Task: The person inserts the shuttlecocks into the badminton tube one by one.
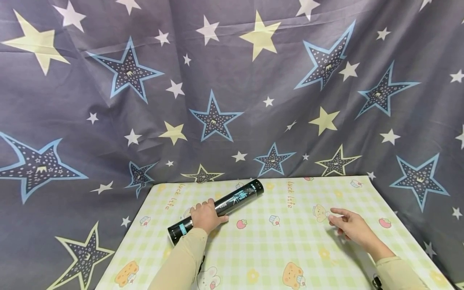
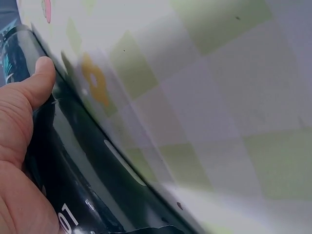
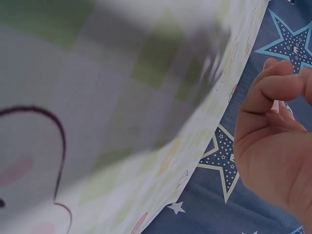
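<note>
A long black tube point(image 1: 237, 198) with blue and white print lies slantwise on the table, its far end toward the back right. My left hand point(image 1: 207, 216) grips it from above near the middle, with the thumb on the near side. In the left wrist view, the thumb point(image 2: 43, 80) presses along the tube's glossy dark side point(image 2: 92, 161). Over the right part of the table hovers my right hand point(image 1: 351, 227), fingers loosely bent and nothing in them. The right wrist view shows that hand point(image 3: 273, 131) with thumb and forefinger close together.
A green-and-white checked tablecloth point(image 1: 261, 249) with cartoon prints covers the table. Behind and beside it hangs a dark grey cloth point(image 1: 232, 80) patterned with stars, meeting the table's back edge.
</note>
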The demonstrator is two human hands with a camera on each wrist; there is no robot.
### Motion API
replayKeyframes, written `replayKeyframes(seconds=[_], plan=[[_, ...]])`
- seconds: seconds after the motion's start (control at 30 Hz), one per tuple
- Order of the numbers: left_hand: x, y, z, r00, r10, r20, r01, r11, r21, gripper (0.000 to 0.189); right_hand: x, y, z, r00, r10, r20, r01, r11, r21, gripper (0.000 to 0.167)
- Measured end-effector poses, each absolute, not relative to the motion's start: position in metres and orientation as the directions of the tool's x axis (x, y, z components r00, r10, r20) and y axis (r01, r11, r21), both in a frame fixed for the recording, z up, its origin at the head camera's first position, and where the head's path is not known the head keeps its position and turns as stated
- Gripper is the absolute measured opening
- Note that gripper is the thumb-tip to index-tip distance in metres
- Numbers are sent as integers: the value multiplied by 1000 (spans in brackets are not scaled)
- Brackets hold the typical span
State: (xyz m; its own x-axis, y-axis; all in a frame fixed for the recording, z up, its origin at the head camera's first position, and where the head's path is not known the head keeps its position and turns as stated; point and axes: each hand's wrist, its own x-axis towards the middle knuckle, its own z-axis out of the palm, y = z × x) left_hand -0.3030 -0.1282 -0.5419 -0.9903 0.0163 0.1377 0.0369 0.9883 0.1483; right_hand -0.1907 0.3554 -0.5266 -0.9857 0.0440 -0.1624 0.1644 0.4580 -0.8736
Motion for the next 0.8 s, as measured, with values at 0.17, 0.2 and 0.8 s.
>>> replayKeyframes(seconds=[0.17,0.2,0.8], plan=[[-302,-130,-540,-992,17,125,34,990,136,103,-190,354,-526,-986,46,-160,163,457,-874,71],[-302,-131,-538,-992,18,121,35,990,135,105,-190,354,-526,-986,46,-158,161,457,-875,71],[-284,-166,-510,-993,36,109,52,989,142,107,-186,353,-523,-984,30,-176,169,469,-867,72]])
